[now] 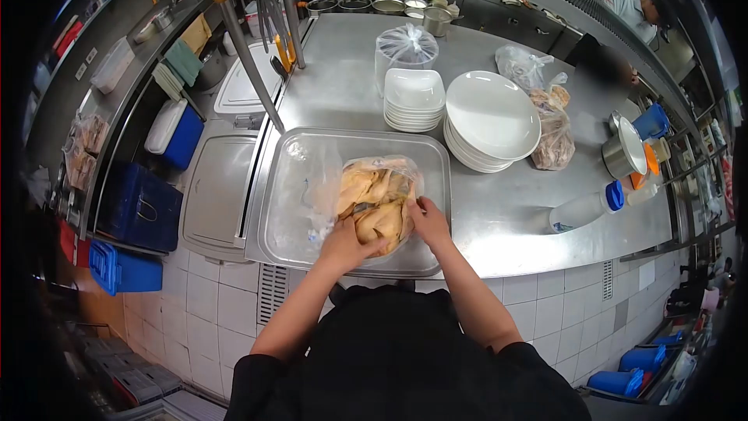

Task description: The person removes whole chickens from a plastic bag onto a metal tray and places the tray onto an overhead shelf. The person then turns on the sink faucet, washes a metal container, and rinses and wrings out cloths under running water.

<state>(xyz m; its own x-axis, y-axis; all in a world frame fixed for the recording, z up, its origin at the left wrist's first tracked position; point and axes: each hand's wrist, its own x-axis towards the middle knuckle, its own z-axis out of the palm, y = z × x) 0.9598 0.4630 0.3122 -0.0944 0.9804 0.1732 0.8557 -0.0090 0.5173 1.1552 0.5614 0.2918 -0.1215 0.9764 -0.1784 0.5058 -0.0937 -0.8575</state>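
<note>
While a metal tray (pixel 282 206) is carried by the tabletop (pixel 506 214), the yellowish poultry (pixel 382 222) in it is touched by both hands

The poultry lies in the tray, and it is partly wrapped by a clear plastic bag (pixel 326 187). Its lower left side is touched by the left hand (pixel 344 248), whose thumb is spread away from the other fingers. At its right side, the edge of the bag is met by the right hand (pixel 430 224); its fingers are bent, but whether something is pinched by them cannot be told. Beyond the tray, small white dishes (pixel 414 92) and large round plates (pixel 492 113) are stacked side by side. Near the large plates, some meat (pixel 553 140) is held in a plastic bag, and a bottle with a blue cap (pixel 583 212) is seen farther right
</note>
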